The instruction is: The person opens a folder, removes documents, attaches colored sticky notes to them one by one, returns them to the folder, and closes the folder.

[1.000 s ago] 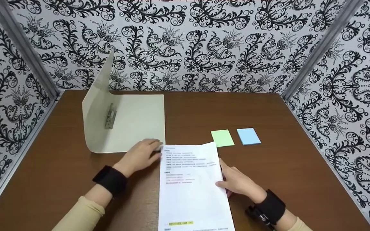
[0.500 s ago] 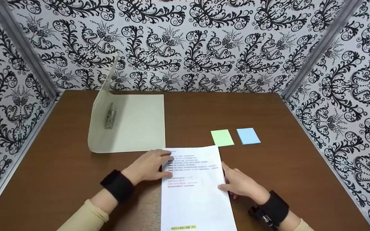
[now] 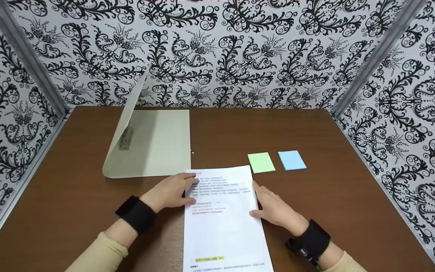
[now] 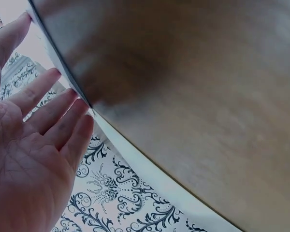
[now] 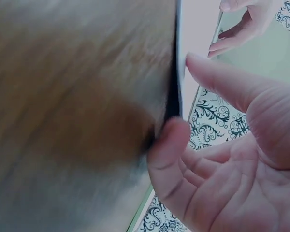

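Note:
A stack of printed white paper (image 3: 221,226) extends past the bottom edge of the head view, with red lines and a yellow-highlighted line on its top sheet. My left hand (image 3: 170,191) lies at its upper left edge, thumb and a finger over the margin. In the left wrist view, the left hand's fingers (image 4: 63,121) are nearly straight and touch the paper's edge. My right hand (image 3: 276,207) holds the right edge, thumb on top. The right wrist view shows a curled finger (image 5: 169,145) at that edge. Some fingertips are hidden.
A cream folder (image 3: 168,143) with a metal clip (image 3: 125,138) stands half-open behind the left hand. Green (image 3: 261,162) and blue (image 3: 292,160) sticky-note pads lie right of the paper. Black-and-white patterned panels (image 3: 240,56) enclose the brown table (image 3: 338,181).
The left hand has moved from the paper's corner onto its left margin. The paper has shifted slightly, and its raised top right corner lies flatter. The folder's cover leans further right.

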The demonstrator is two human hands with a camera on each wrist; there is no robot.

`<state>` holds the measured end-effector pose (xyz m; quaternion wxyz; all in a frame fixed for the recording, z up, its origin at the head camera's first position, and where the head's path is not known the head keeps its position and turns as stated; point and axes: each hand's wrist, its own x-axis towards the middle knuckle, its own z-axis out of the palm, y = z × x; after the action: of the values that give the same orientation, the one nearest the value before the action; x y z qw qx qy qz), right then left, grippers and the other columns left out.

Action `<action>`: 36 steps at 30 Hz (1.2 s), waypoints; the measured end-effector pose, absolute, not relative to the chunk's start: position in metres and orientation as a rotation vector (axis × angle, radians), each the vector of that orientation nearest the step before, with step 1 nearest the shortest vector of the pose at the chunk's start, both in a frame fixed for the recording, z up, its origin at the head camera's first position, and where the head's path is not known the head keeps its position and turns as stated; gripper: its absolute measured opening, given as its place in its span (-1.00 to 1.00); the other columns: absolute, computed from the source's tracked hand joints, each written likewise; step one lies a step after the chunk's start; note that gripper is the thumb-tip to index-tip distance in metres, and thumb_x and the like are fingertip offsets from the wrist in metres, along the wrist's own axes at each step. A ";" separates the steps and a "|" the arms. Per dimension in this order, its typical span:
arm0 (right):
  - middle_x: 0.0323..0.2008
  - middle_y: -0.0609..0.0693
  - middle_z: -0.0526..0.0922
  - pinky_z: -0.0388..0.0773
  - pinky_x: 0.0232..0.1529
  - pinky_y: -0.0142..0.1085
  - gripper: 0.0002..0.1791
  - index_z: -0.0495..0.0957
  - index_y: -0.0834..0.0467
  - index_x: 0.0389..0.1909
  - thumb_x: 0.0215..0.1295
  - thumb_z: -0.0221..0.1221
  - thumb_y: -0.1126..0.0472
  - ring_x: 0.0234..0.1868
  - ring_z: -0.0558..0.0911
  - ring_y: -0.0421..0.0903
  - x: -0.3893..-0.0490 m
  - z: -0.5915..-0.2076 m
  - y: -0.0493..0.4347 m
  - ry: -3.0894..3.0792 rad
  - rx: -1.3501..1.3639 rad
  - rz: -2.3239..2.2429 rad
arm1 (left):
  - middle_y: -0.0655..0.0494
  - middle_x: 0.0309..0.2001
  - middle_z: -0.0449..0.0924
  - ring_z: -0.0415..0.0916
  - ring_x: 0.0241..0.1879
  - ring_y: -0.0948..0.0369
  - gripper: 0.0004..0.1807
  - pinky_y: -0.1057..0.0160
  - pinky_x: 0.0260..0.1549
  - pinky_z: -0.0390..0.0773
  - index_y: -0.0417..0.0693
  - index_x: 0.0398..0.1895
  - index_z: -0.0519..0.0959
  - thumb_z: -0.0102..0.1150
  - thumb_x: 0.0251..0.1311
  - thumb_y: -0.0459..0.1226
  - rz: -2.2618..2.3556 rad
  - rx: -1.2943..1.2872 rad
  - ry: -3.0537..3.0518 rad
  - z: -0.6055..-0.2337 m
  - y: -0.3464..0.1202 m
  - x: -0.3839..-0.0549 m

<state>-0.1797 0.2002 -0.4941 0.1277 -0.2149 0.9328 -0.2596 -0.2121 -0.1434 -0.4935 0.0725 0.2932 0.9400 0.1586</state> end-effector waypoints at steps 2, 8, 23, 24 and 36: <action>0.42 0.41 0.30 0.42 0.19 0.12 -0.02 0.00 0.40 0.62 0.35 0.38 0.33 0.32 0.41 0.29 -0.181 -0.495 0.198 2.734 -0.646 -0.747 | -0.24 0.46 0.40 0.36 0.44 -0.17 -0.33 -0.11 0.40 0.37 -0.24 0.40 0.51 0.41 0.32 -0.09 0.480 0.868 2.817 -0.492 -0.145 -0.213; 0.44 0.40 0.27 0.44 0.22 0.12 -0.21 0.27 0.36 0.53 0.36 0.38 0.32 0.37 0.32 0.32 -0.184 -0.497 0.197 2.772 -0.882 -0.643 | -0.22 0.48 0.38 0.34 0.46 -0.15 -0.34 -0.12 0.41 0.34 -0.21 0.40 0.51 0.41 0.32 -0.09 0.495 0.802 2.807 -0.489 -0.148 -0.214; 0.46 0.43 0.31 0.42 0.31 0.13 -0.41 0.44 0.46 0.38 0.42 0.33 0.30 0.44 0.30 0.36 -0.192 -0.494 0.196 2.739 -0.945 -0.528 | -0.14 0.52 0.35 0.29 0.50 -0.09 -0.32 -0.07 0.44 0.31 -0.14 0.43 0.50 0.37 0.32 -0.05 0.471 0.725 2.820 -0.494 -0.145 -0.223; 0.47 0.43 0.31 0.42 0.30 0.13 -0.41 0.44 0.46 0.38 0.42 0.33 0.30 0.44 0.30 0.36 -0.193 -0.494 0.196 2.738 -0.942 -0.527 | -0.14 0.53 0.33 0.29 0.50 -0.09 -0.31 -0.07 0.44 0.31 -0.16 0.44 0.49 0.36 0.32 -0.05 0.471 0.729 2.819 -0.494 -0.144 -0.224; 0.49 0.41 0.29 0.43 0.32 0.13 -0.40 0.42 0.44 0.40 0.44 0.31 0.28 0.49 0.27 0.35 -0.198 -0.494 0.203 2.722 -0.953 -0.508 | -0.24 0.57 0.21 0.23 0.53 -0.13 -0.25 -0.07 0.43 0.33 -0.27 0.52 0.37 0.30 0.35 -0.12 0.480 0.733 2.804 -0.497 -0.137 -0.222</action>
<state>-0.1980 0.2025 -0.4942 0.1066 -0.3236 0.9242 -0.1724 -0.2225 -0.1371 -0.4971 0.1019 0.2481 0.9495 0.1626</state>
